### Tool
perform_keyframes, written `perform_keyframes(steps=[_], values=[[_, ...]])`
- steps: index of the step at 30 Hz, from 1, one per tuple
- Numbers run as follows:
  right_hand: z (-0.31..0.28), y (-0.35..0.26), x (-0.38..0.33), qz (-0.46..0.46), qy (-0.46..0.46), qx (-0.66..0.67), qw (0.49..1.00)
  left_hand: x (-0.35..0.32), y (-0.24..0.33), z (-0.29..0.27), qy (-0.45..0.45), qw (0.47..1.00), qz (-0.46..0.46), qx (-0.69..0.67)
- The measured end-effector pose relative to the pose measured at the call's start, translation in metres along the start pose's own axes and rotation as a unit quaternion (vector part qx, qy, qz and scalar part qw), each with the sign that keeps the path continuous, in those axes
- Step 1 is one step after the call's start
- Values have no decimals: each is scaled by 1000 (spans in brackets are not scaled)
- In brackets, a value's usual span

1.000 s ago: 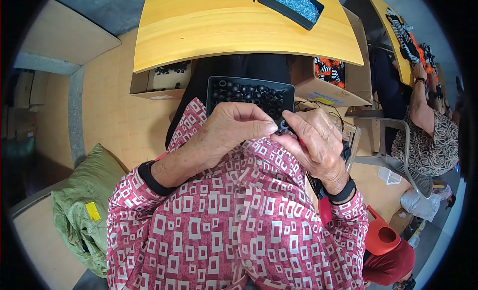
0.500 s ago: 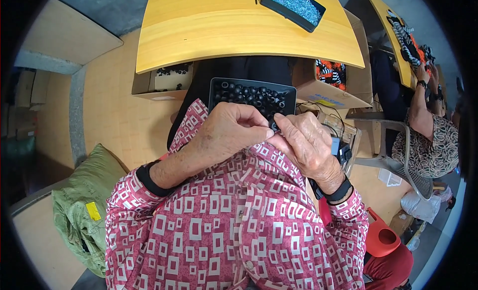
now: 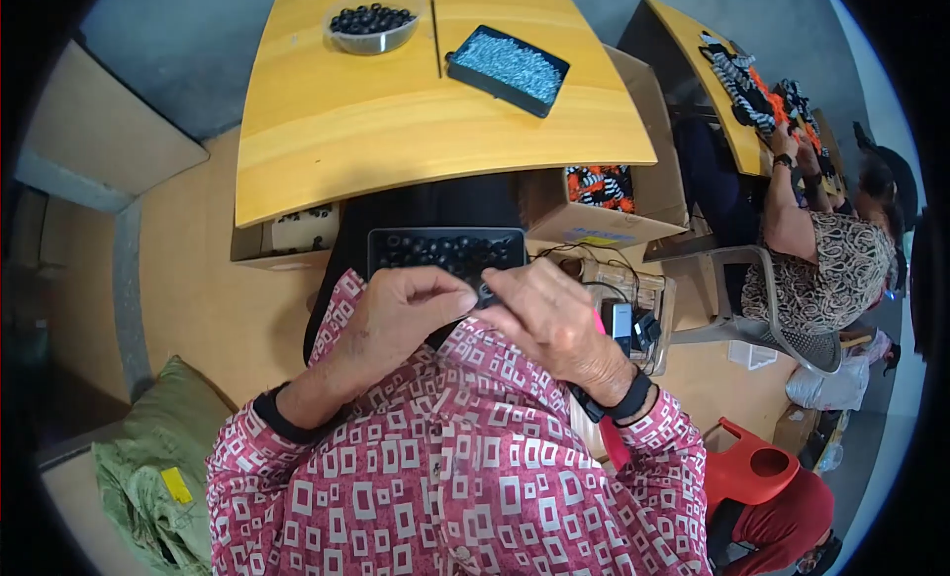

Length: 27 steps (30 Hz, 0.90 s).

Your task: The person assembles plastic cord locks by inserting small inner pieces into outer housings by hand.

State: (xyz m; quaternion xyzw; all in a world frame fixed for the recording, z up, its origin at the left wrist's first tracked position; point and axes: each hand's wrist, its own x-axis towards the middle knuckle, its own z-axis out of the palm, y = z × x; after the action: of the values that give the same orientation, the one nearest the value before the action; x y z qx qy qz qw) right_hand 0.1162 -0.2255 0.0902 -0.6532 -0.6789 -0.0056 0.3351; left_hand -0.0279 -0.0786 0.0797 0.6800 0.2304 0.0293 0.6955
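Cardboard box (image 3: pixel 556 223), right of the lap: one line of blue printing (image 3: pixel 601 233) on the near side, below the table (image 3: pixel 445 131) edge; characters small, blurred, not clearly readable.
Yellow label (image 3: pixel 594 241): on the same side of that box, just below the blue printing; wording too small to tell.
Green sack (image 3: pixel 134 472), on the floor at left: one yellow tag (image 3: pixel 176 485), rectangular, set at a tilt; writing not legible.
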Motion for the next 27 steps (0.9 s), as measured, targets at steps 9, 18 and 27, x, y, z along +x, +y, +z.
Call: perform_keyframes(steps=[9,18,27], values=[[-2,1,6,-24,12,-14,1000,5,7,1,-42,997,-14,-65],[12,0,-5,-3,-34,29,999,-2,-17,9,-29,992,-79,-97],[6,4,-2,19,-117,-6,993,-4,-28,16,-17,981,-101,-163]])
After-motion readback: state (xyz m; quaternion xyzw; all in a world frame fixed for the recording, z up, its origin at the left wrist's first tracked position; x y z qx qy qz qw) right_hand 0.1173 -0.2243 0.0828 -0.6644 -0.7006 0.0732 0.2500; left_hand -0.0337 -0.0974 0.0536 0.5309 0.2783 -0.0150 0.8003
